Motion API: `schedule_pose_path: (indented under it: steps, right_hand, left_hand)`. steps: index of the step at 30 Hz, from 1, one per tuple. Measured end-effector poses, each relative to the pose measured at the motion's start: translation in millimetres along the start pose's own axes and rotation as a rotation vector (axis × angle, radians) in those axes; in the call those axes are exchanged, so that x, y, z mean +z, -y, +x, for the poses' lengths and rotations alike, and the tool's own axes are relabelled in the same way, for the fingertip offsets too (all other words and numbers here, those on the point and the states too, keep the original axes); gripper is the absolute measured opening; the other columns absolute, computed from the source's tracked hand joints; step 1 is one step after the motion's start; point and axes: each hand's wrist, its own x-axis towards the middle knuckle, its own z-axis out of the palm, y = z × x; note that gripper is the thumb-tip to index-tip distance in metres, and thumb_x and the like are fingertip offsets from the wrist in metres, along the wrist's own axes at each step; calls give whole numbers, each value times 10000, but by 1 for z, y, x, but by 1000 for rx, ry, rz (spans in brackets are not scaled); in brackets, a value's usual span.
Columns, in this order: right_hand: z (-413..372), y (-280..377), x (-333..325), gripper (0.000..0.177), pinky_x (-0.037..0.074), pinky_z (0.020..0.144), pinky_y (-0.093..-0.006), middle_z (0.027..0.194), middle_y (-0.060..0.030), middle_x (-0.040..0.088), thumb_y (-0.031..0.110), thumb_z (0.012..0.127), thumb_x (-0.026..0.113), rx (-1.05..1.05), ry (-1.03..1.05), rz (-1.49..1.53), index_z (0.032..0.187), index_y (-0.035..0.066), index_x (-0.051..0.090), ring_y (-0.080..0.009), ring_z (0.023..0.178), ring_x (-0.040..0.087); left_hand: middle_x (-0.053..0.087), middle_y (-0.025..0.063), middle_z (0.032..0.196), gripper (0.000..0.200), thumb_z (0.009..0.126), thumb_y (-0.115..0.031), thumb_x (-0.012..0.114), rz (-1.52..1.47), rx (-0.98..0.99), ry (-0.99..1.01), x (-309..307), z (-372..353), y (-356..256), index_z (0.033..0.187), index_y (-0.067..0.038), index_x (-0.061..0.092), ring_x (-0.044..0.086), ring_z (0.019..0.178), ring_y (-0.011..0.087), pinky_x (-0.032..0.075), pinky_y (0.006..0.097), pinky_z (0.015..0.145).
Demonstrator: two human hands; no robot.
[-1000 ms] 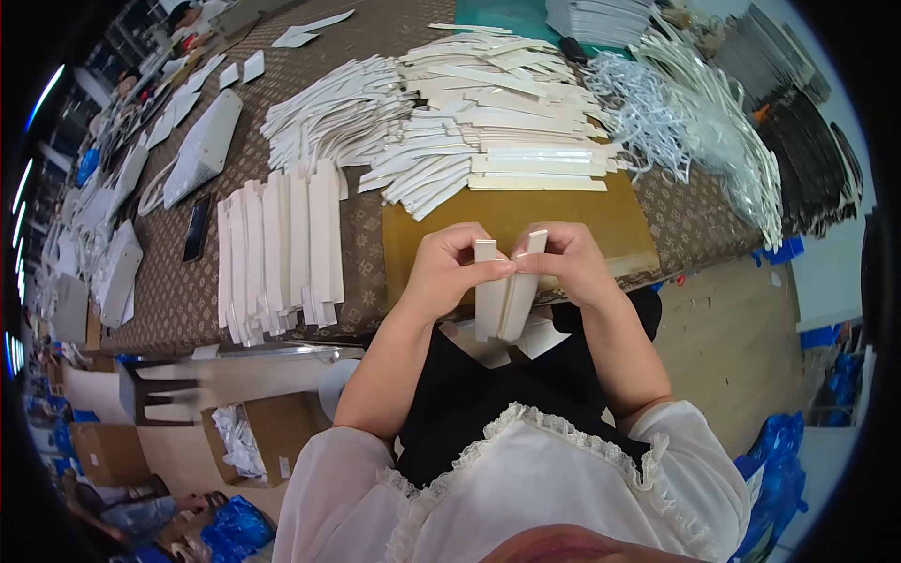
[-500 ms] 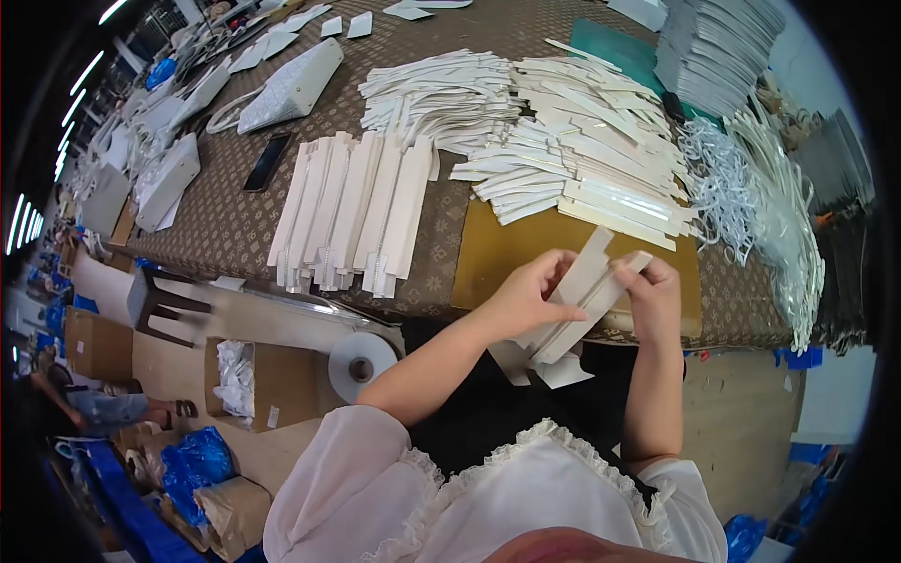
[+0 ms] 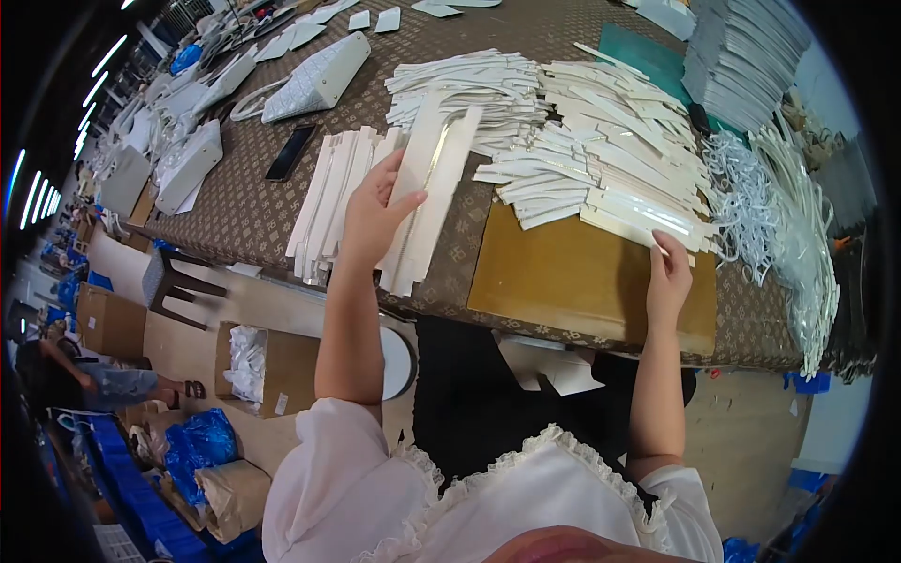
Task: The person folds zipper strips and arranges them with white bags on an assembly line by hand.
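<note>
My left hand (image 3: 375, 211) grips the edge of a long cream strip (image 3: 434, 178) with a zipper-like line along its middle. It holds this over a neat stack of similar strips (image 3: 328, 202) at the table's front. My right hand (image 3: 668, 281) is by the front edge of a loose strip pile (image 3: 615, 141). Its thumb and index finger close on the edge of the nearest cream strip (image 3: 624, 214), which has a shiny clear film on it. Under that wrist lies a brown board (image 3: 554, 272).
A black phone (image 3: 291, 152) and a white quilted bag (image 3: 319, 80) lie on the patterned table at left. White cords (image 3: 741, 197) and stacked grey sheets (image 3: 746, 61) are at right. Below stand a stool (image 3: 178, 281) and an open carton (image 3: 286, 366). Another person sits far left.
My hands have parted. The left carried the cream strip from in front of my body to the stack on the left; the right moved up to the pile's front strip. The view shifted slightly.
</note>
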Motion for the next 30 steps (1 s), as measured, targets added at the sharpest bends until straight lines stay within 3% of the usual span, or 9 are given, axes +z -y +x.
schedule_pose_path:
  steps: [2, 7, 10, 18, 23, 26, 30]
  right_hand:
    - [-2, -13, -1, 183, 460, 885, -261, 1108, -63, 638, 2, 917, 565, -33, -60, -94, 1076, 6, 655, -142, 1008, 593]
    - [-5, -8, 2, 159, 460, 883, -264, 1082, -70, 633, -16, 901, 572, -77, -111, -60, 1035, 5, 655, -151, 991, 594]
    - [-4, -9, 1, 143, 460, 886, -272, 1062, -72, 635, -23, 890, 580, -114, -78, -87, 1005, 4, 660, -165, 995, 595]
    - [-5, -5, 3, 113, 456, 899, -281, 1040, -79, 640, -26, 881, 586, -97, -77, -84, 965, -8, 660, -186, 990, 598]
    - [-5, 0, 3, 99, 458, 890, -273, 1021, -81, 640, -17, 884, 589, -95, -85, -110, 956, -10, 656, -183, 977, 599]
    - [-6, 3, 4, 81, 464, 862, -273, 987, -79, 641, 7, 890, 597, -73, -65, -91, 945, -13, 653, -180, 950, 601]
    - [-6, 9, 7, 78, 469, 834, -276, 961, -78, 642, 33, 895, 604, -40, -66, -94, 926, -19, 654, -181, 920, 604]
  left_hand:
    - [561, 166, 1225, 638, 747, -141, 788, 540, 143, -98, -9, 10, 14, 1309, -26, 508, 563, 1073, 275, 477, 380, 899]
    - [509, 173, 1263, 680, 700, -218, 821, 869, 305, -119, 12, -11, 36, 1282, -27, 526, 498, 1120, 347, 423, 419, 957]
    - [517, 161, 1239, 660, 699, -228, 812, 969, 142, -185, 27, -18, 35, 1258, -15, 533, 479, 1132, 361, 400, 445, 973]
    - [524, 158, 1187, 547, 758, -155, 745, 886, 129, -299, 39, -4, 49, 1245, -17, 538, 489, 1110, 359, 407, 461, 948]
    - [514, 168, 1199, 523, 773, -134, 726, 879, 147, -237, 41, 2, 51, 1246, -21, 534, 495, 1090, 363, 407, 464, 945]
    - [566, 171, 1127, 478, 766, -123, 736, 932, 190, -286, 45, 0, 42, 1211, -44, 580, 528, 1057, 374, 429, 445, 904]
    - [613, 134, 1039, 346, 759, -129, 740, 778, 378, -91, 70, 2, 32, 1085, -52, 656, 558, 1018, 331, 449, 420, 866]
